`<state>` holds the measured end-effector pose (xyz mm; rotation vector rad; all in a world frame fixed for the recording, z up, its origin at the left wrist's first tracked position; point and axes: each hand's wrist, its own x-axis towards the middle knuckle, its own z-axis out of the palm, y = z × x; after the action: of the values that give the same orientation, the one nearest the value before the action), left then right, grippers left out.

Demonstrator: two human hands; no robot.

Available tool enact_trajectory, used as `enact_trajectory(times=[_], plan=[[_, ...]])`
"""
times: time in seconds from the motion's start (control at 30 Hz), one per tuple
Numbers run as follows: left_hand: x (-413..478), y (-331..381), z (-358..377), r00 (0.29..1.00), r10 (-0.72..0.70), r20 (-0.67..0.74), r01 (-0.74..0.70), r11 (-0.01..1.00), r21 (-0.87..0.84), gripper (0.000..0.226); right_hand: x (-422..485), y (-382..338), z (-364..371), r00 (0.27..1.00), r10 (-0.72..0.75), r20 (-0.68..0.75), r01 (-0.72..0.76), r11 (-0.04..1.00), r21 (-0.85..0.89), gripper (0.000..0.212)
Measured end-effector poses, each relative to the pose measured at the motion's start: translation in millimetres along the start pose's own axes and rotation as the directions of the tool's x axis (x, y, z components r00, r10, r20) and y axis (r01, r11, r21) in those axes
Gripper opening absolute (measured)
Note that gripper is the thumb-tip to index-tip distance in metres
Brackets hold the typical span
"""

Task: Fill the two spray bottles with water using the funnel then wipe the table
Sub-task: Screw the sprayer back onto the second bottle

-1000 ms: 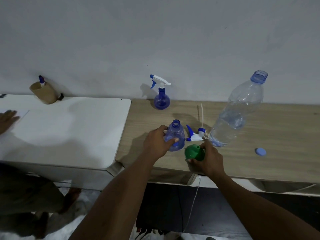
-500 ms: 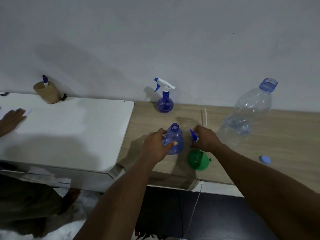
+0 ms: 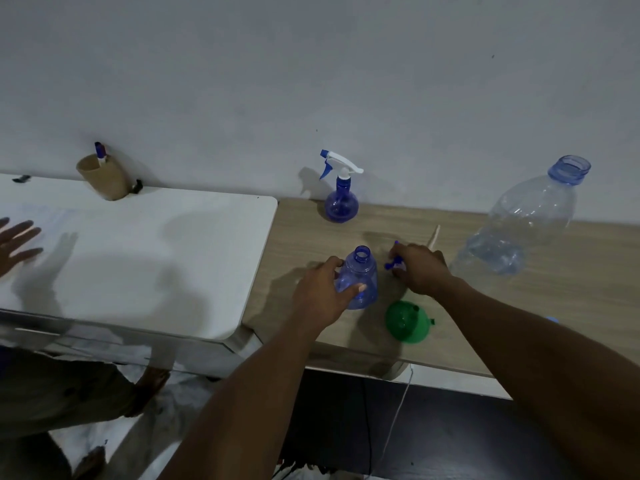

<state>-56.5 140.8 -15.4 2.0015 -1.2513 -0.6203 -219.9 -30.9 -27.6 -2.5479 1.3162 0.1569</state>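
Head view: left hand [image 3: 320, 296] grips uncapped bottle [image 3: 360, 277], right hand [image 3: 420, 268] pinches sprayer [image 3: 393, 264].

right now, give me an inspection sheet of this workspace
surface: light wooden table, no spill visible
job's things: open blue plastic spray bottle upright; capped blue spray bottle by wall; green plastic funnel on its side; large clear uncapped water bottle
clutter: small blue cap; tan cup holding pen
hands: left hand holds open bottle; right hand grips loose spray head
cables: thin white cable below table edge
surroundings: white table, another person's hand
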Motion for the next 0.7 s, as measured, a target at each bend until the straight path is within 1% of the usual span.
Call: enact_trajectory(times=[0.07,0.13,0.17,0.2,0.27,0.3,0.4,0.43,0.5,0.57,0.67,0.7], plan=[[0,3,-2,1.0,-0.005,0.014,0.005,1.0,0.005,0.049,-1,-6,-19,0.995,-0.053,-0.083,0.064,0.988,0.141,0.027],[0,6,-5,1.0,0.01,0.02,-0.011,0.999,0.046,0.048,-3,-12,-44,0.975,-0.103,-0.195,0.16,0.939,0.306,0.023],[0,9,-6,1.0,0.021,0.023,-0.023,0.997,0.068,0.047,-7,-16,-59,0.967,-0.094,-0.237,0.183,0.903,0.389,0.025],[0,11,-6,0.999,0.025,0.026,-0.027,0.996,0.084,0.046,-11,-20,-74,0.965,-0.059,-0.256,0.182,0.852,0.491,0.027],[1,16,-6,0.999,0.019,0.032,-0.022,0.995,0.095,0.045,-22,-27,-102,0.977,0.019,-0.213,0.138,0.703,0.697,0.031],[2,18,-6,0.999,0.013,0.032,-0.017,0.995,0.101,0.045,-27,-29,-115,0.982,0.04,-0.182,0.115,0.638,0.761,0.033],[4,20,-1,1.0,-0.024,0.02,0.022,0.998,0.061,0.047,-40,-32,-147,0.983,0.026,-0.184,0.14,0.548,0.824,0.036],[5,20,1,0.999,-0.031,0.011,0.031,0.999,0.039,0.047,-44,-33,-156,0.979,0.006,-0.203,0.166,0.552,0.817,0.035],[7,21,3,0.999,-0.034,0.009,0.033,0.999,0.029,0.045,-50,-33,-174,0.967,-0.046,-0.249,0.222,0.627,0.747,0.022],[9,22,4,0.999,-0.028,0.016,0.028,0.999,0.041,0.044,-55,-35,-192,0.965,-0.09,-0.248,0.242,0.676,0.696,0.012],[11,23,6,0.999,-0.031,0.011,0.031,0.998,0.049,0.046,-67,-45,-220,0.965,-0.201,-0.17,0.26,0.625,0.736,0.013],[11,23,6,0.999,-0.033,0.007,0.032,0.998,0.05,0.045,-70,-48,-226,0.961,-0.231,-0.15,0.265,0.627,0.732,0.014]])
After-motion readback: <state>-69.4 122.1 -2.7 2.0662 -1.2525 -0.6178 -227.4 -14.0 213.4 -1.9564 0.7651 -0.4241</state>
